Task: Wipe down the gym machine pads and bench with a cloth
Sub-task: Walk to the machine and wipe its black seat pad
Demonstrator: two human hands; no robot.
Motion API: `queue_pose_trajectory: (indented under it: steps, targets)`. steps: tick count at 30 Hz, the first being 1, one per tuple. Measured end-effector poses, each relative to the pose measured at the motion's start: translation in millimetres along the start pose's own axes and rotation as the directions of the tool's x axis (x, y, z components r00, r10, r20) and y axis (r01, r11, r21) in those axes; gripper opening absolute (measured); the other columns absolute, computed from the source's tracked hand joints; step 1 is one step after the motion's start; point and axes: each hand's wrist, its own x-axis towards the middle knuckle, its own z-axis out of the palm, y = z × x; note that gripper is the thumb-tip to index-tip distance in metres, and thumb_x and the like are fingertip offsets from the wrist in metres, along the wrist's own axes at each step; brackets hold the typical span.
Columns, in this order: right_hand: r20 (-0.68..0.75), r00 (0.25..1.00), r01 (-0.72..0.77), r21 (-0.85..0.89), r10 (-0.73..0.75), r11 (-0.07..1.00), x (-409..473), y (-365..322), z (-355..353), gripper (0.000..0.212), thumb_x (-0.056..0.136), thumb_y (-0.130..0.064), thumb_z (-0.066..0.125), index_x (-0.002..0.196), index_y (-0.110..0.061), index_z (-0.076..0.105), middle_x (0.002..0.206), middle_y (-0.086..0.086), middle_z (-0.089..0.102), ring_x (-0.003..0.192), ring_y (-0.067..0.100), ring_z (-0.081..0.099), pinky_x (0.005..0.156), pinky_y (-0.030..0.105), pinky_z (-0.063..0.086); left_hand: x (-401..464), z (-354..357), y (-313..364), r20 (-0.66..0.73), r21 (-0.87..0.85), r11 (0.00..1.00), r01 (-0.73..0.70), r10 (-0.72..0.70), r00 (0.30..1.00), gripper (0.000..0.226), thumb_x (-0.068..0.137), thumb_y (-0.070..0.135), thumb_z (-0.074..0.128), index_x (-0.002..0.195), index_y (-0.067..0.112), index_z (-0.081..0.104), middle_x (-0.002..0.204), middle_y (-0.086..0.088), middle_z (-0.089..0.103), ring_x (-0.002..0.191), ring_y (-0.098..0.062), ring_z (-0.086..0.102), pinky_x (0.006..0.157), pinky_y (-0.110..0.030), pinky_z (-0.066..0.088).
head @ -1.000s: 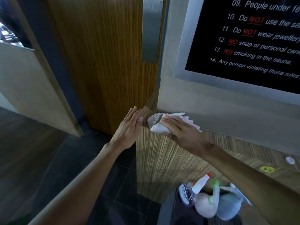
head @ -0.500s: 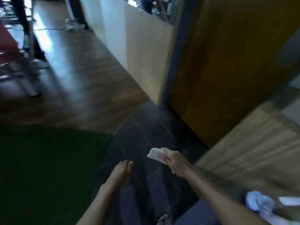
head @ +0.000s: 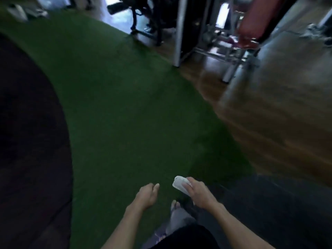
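Observation:
My right hand (head: 199,194) is low in the view and grips a folded white cloth (head: 179,183) that sticks out to the left of my fingers. My left hand (head: 147,194) hangs beside it, empty, with its fingers loosely curled. A red padded bench (head: 251,26) on a grey metal frame (head: 224,54) stands far ahead at the upper right, well out of reach. The picture is blurred by motion.
Green turf flooring (head: 125,105) stretches ahead. A dark rounded mat (head: 30,141) lies to the left, wooden floor (head: 278,132) to the right. A white upright post (head: 178,31) and black exercise gear (head: 149,18) stand at the far edge. My foot (head: 177,211) shows below my hands.
I have turned away from the wooden counter and sauna sign, lifting the cloth off the ledge. The view has swung across the dark tiles to the green turf and the gym machines.

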Motion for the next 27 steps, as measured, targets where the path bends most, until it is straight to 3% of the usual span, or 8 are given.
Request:
queue_pose_trajectory:
  steps: [8, 14, 18, 22, 25, 27]
  targets:
    - [0.233, 0.955, 0.237, -0.239, -0.181, 0.942, 172, -162, -2, 0.035, 0.105, -0.04, 0.037, 0.123, -0.015, 0.054, 0.112, 0.007, 0.069, 0.099, 0.023, 0.065, 0.09, 0.046, 0.054, 89, -130, -50, -0.127, -0.27, 0.95, 0.159, -0.199, 0.972, 0.044, 0.105, 0.036, 0.036, 0.106, 0.0, 0.061, 0.118, -0.021, 0.066, 0.112, -0.033, 0.06, 0.089, -0.033, 0.044]
    - [0.348, 0.905, 0.355, -0.297, -0.246, 0.886, 289, -278, -19, 0.033, 0.106, -0.04, 0.038, 0.121, -0.015, 0.054, 0.107, 0.004, 0.068, 0.091, 0.016, 0.067, 0.084, 0.043, 0.059, 164, -246, -67, -0.176, -0.458, 0.85, 0.262, -0.375, 0.91, 0.044, 0.105, 0.037, 0.037, 0.109, 0.001, 0.061, 0.118, -0.019, 0.067, 0.111, -0.033, 0.061, 0.09, -0.034, 0.045]
    - [0.401, 0.877, 0.407, -0.324, -0.266, 0.854, 356, -355, -26, 0.034, 0.106, -0.039, 0.036, 0.119, -0.013, 0.054, 0.109, 0.007, 0.067, 0.082, 0.017, 0.068, 0.072, 0.041, 0.059, 206, -318, -75, -0.145, -0.579, 0.762, 0.289, -0.445, 0.884, 0.035, 0.104, 0.039, 0.037, 0.093, 0.01, 0.054, 0.11, -0.015, 0.065, 0.098, -0.028, 0.06, 0.09, -0.035, 0.046]
    - [0.424, 0.862, 0.438, -0.344, -0.278, 0.831, 424, -432, -20, 0.034, 0.105, -0.04, 0.036, 0.111, -0.012, 0.054, 0.101, 0.007, 0.068, 0.076, 0.021, 0.067, 0.066, 0.041, 0.056, 259, -390, -96, -0.104, -0.621, 0.72, 0.309, -0.467, 0.878, 0.041, 0.105, 0.037, 0.037, 0.113, 0.004, 0.059, 0.127, -0.018, 0.06, 0.121, -0.034, 0.055, 0.102, -0.033, 0.042]
    - [0.431, 0.851, 0.465, -0.353, -0.3, 0.812, 483, -496, -9, 0.034, 0.105, -0.041, 0.036, 0.107, -0.012, 0.054, 0.095, 0.004, 0.066, 0.074, 0.018, 0.065, 0.063, 0.037, 0.054, 308, -457, -125, -0.117, -0.621, 0.728, 0.29, -0.452, 0.884, 0.042, 0.104, 0.034, 0.036, 0.11, 0.001, 0.06, 0.117, -0.015, 0.064, 0.104, -0.028, 0.06, 0.095, -0.039, 0.046]
    - [0.427, 0.853, 0.465, -0.356, -0.301, 0.811, 523, -547, -2, 0.032, 0.106, -0.041, 0.036, 0.106, -0.014, 0.054, 0.095, 0.001, 0.065, 0.076, 0.014, 0.063, 0.064, 0.033, 0.052, 340, -511, -147, -0.119, -0.629, 0.723, 0.285, -0.452, 0.884, 0.037, 0.104, 0.037, 0.037, 0.097, 0.007, 0.058, 0.104, -0.008, 0.064, 0.09, -0.021, 0.058, 0.081, -0.035, 0.047]
